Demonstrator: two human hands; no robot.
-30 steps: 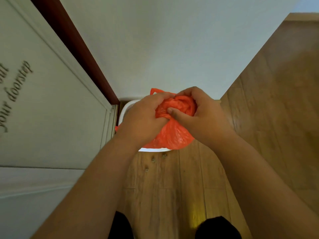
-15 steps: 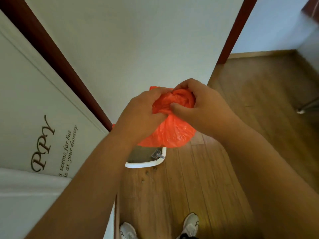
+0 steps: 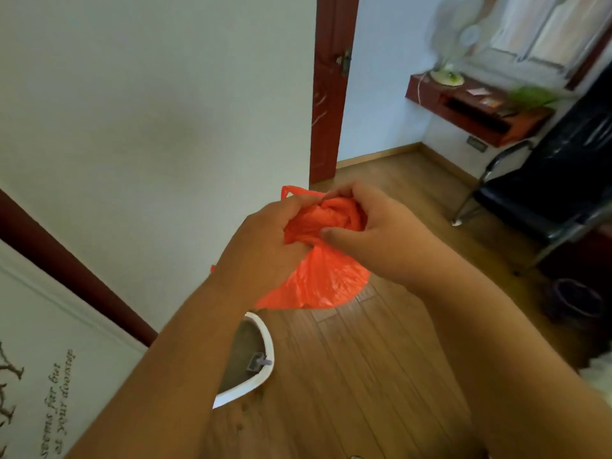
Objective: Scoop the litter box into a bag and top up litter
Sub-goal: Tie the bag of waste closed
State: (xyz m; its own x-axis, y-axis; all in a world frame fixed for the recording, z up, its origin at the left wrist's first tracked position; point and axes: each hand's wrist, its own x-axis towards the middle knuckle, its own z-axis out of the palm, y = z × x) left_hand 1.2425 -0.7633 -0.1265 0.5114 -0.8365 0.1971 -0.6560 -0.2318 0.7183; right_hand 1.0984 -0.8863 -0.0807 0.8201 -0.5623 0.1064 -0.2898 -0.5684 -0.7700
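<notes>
An orange plastic bag (image 3: 323,276) hangs in mid-air in front of me, its top bunched and twisted. My left hand (image 3: 261,246) grips the gathered neck from the left, and my right hand (image 3: 374,230) pinches it from the right. Below my left forearm, the white litter box (image 3: 265,376) stands on the wooden floor against the wall, mostly hidden by my arm. Grey litter shows inside it, and a grey scoop (image 3: 258,362) rests at its rim.
A white wall is on the left, with a dark red door frame (image 3: 331,87) ahead. A black chair (image 3: 543,197) stands at the right, below a red wall shelf (image 3: 477,111) carrying a fan. A few litter crumbs (image 3: 243,412) lie on the floor by the box.
The view has lifted from the floor toward the room. Both hands keep hold of the bag's top. The litter box now shows lower left, and the chair and shelf have come into view.
</notes>
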